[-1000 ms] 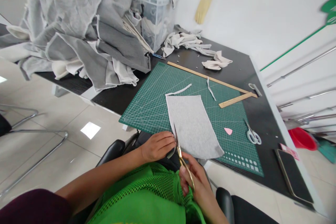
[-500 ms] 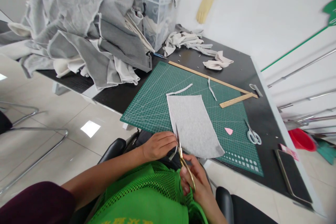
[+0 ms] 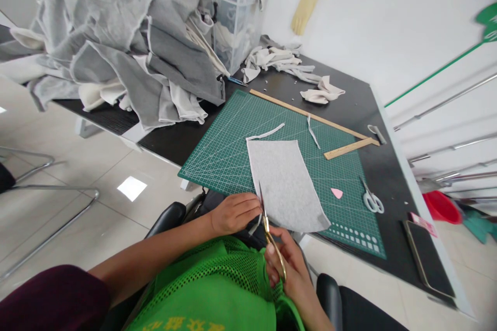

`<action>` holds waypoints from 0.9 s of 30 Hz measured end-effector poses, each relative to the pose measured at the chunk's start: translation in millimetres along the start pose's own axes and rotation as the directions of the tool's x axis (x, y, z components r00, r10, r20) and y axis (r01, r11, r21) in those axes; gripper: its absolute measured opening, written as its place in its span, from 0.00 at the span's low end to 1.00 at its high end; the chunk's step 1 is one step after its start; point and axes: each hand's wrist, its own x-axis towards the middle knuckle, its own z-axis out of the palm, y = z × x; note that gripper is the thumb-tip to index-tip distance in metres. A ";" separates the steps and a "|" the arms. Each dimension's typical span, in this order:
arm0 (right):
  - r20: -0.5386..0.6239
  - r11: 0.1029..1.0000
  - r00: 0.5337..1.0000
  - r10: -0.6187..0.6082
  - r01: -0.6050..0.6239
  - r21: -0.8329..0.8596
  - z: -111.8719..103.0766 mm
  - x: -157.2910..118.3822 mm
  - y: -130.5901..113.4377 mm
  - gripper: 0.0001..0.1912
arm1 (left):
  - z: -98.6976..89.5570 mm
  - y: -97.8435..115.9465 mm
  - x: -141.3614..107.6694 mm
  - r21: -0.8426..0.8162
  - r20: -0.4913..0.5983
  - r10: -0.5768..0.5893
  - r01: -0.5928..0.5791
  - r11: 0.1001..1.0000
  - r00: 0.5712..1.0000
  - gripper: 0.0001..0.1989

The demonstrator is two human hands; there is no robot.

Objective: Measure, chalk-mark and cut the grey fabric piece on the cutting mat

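A light grey cloth piece point(image 3: 285, 181) lies on the green cutting mat point(image 3: 217, 150), its near edge reaching the table's front. My right hand point(image 3: 287, 261) is closed around the handles of gold-handled scissors point(image 3: 268, 232). Their blades point away from me, along the cloth's left edge. At that same edge my left hand point(image 3: 237, 213) pinches the cloth's border close to the blades. A narrow strip hangs below its fingers. One thin strip point(image 3: 267, 133) trails from the cloth's top left corner, and another loose strip point(image 3: 313, 132) lies farther right.
Wooden rulers point(image 3: 310, 114) lie on the mat's far and right side, with white-handled scissors point(image 3: 373, 200) and a pink chalk piece point(image 3: 336, 193) nearer. A phone point(image 3: 427, 258) rests at the right edge. Grey fabric point(image 3: 112, 36) heaps at left beside a clear bin point(image 3: 235, 26).
The view has shifted slightly. Both hands, the scissors and the cloth keep nearly the same positions relative to one another.
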 end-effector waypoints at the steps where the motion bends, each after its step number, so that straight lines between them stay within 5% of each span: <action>1: -0.004 1.000 1.000 0.005 -0.005 0.003 -0.1 -0.3 0.3 0.24 | -0.1 0.1 0.2 0.002 -0.001 0.001 -0.001 1.000 1.000 0.10; 27: -0.011 0.999 0.999 0.041 -0.041 0.002 3.4 -2.4 -9.2 0.23 | -1.9 -0.8 2.6 -0.015 -0.015 0.002 -0.002 1.000 1.000 0.10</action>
